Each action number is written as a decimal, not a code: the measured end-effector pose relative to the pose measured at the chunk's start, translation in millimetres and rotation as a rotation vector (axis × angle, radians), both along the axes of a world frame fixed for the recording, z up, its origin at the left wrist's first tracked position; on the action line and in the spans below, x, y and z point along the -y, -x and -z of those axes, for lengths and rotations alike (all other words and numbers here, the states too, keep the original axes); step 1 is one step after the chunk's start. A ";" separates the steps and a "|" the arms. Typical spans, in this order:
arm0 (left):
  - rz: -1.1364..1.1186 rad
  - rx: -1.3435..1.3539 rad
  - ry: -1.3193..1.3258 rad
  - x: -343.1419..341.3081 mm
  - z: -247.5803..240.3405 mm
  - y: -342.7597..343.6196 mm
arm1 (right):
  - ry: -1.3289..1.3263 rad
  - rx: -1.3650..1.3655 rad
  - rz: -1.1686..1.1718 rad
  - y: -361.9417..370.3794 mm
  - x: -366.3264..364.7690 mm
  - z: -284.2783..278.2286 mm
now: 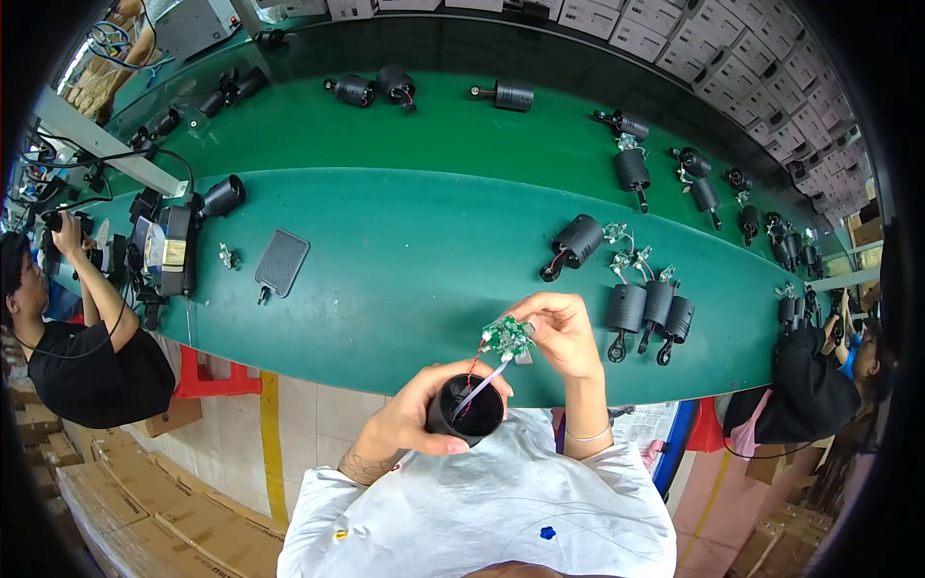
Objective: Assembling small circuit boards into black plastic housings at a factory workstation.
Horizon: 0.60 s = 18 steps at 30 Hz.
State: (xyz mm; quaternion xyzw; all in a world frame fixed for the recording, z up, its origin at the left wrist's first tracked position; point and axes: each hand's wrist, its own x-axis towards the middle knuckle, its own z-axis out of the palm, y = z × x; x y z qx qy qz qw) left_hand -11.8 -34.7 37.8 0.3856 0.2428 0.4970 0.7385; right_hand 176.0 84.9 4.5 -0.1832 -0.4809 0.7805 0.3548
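Observation:
My left hand (414, 409) is wrapped round a black cylindrical housing (444, 420), its open end facing up. Just above and to the right, my right hand (562, 332) pinches a small green circuit board (506, 339) between thumb and fingers. Red wires and a pale ribbon cable (483, 383) run from the board down into the housing. Both are held close to my body at the table's near edge. What lies deep inside the housing is too dark to make out.
Several similar black housings with boards (658, 302) lie to the right on the green table (405, 250). A dark flat pad (282, 262) and a loose board (227, 256) lie left. More housings (514, 94) sit on the green strip beyond. Co-workers sit at both sides.

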 end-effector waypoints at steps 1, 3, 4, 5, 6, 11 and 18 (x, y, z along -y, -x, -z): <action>-0.007 -0.094 -0.037 0.1 -1.0 0.6 | 0.006 0.048 -0.015 -1.6 -1.9 0.4; -0.002 -0.140 -0.076 -0.9 -4.3 1.0 | 0.034 0.090 -0.089 -3.4 -6.1 -7.3; -0.001 -0.192 -0.121 -1.4 -5.6 1.6 | 0.056 0.126 -0.167 -3.0 -8.9 -13.1; 0.000 -0.244 -0.165 -1.6 -6.7 2.2 | 0.078 0.162 -0.245 -2.5 -11.6 -17.8; 0.001 -0.296 -0.210 -1.0 -7.4 2.7 | 0.099 0.197 -0.323 -1.8 -13.6 -19.5; 0.003 -0.284 -0.221 1.1 -11.8 6.2 | 0.019 0.172 -0.469 3.0 -19.4 -15.4; -0.124 -0.399 -0.210 6.3 -11.2 11.5 | -0.230 0.179 -0.230 2.7 -20.3 -42.5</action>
